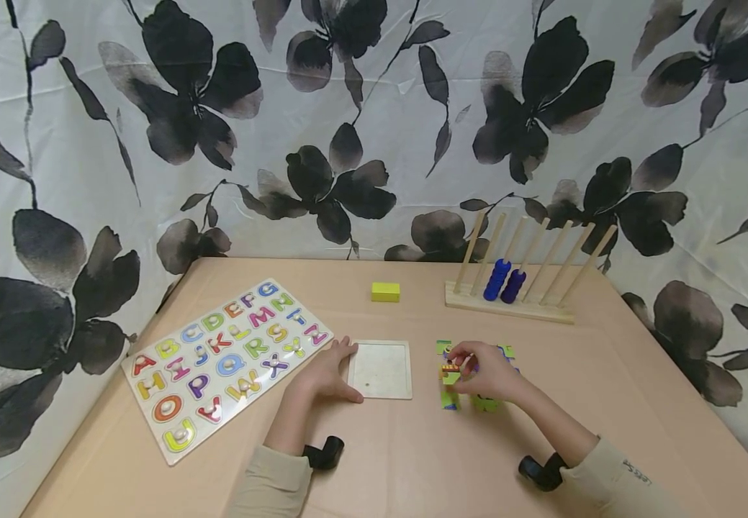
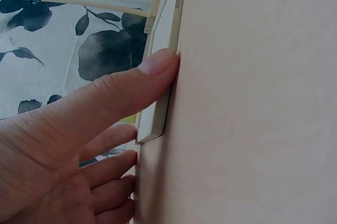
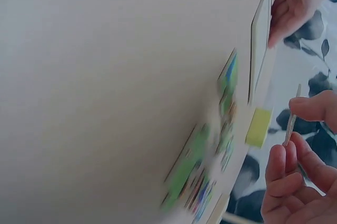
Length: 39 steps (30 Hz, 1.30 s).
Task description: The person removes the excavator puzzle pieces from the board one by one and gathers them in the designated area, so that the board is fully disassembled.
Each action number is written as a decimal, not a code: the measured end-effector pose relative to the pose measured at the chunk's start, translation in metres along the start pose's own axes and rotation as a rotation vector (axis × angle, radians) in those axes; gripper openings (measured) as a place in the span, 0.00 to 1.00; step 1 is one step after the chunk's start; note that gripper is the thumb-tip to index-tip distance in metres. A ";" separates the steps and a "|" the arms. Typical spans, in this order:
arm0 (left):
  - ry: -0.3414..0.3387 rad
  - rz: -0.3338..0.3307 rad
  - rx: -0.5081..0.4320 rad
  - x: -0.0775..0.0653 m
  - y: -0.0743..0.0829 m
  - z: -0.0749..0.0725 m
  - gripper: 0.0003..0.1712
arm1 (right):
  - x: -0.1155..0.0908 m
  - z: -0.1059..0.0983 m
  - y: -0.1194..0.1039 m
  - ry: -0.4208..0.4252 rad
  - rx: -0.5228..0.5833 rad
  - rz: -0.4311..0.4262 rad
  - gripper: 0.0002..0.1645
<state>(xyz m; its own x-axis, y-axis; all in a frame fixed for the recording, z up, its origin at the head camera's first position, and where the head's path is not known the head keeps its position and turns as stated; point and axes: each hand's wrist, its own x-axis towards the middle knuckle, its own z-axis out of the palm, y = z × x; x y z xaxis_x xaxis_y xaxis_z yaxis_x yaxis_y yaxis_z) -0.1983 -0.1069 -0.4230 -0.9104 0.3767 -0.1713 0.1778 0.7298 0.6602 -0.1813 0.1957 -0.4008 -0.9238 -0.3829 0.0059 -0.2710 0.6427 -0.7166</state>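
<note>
A shallow white puzzle tray (image 1: 380, 370) lies flat on the table with a raised rim. My left hand (image 1: 325, 370) rests along its left side, fingers extended near the far corner and thumb (image 2: 158, 62) against the near edge. My right hand (image 1: 487, 370) is over a group of colourful, mostly green puzzle pieces (image 1: 449, 399) to the right of the tray. Between its thumb and fingers it pinches a thin puzzle piece (image 3: 290, 124), seen nearly edge-on in the right wrist view. The hand hides part of the group.
An alphabet board (image 1: 218, 363) with letter pieces lies at the left. Behind the tray sits a yellow block (image 1: 385, 292). A wooden peg rack (image 1: 510, 309) with blue and dark purple beads stands at the back right, before a floral cloth (image 1: 348, 108).
</note>
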 end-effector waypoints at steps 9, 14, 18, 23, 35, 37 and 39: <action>0.000 0.009 0.005 0.000 0.001 -0.001 0.54 | -0.024 -0.023 0.023 0.045 -0.014 0.021 0.22; 0.000 0.002 0.000 0.001 0.000 0.000 0.54 | -0.036 -0.033 0.032 0.050 -0.044 0.040 0.21; 0.005 0.000 -0.004 0.001 0.000 0.000 0.54 | -0.044 -0.037 0.040 0.045 -0.059 0.065 0.21; 0.002 -0.002 -0.005 0.001 0.000 0.000 0.55 | -0.052 -0.040 0.050 0.034 -0.053 0.106 0.23; -0.003 -0.002 0.007 0.004 -0.002 0.001 0.55 | -0.064 -0.043 0.073 -0.031 -0.098 0.091 0.23; -0.001 0.001 0.009 0.003 -0.002 0.001 0.55 | -0.064 -0.043 0.074 -0.032 -0.096 0.098 0.23; 0.002 0.006 0.004 0.003 -0.003 0.001 0.55 | -0.064 -0.043 0.074 -0.036 -0.095 0.105 0.23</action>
<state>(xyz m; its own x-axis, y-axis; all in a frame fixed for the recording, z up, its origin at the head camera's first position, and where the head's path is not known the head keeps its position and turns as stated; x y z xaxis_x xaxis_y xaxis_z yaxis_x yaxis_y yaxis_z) -0.2015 -0.1071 -0.4260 -0.9100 0.3797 -0.1663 0.1844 0.7301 0.6579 -0.1540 0.2961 -0.4244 -0.9385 -0.3328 -0.0920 -0.1993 0.7397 -0.6428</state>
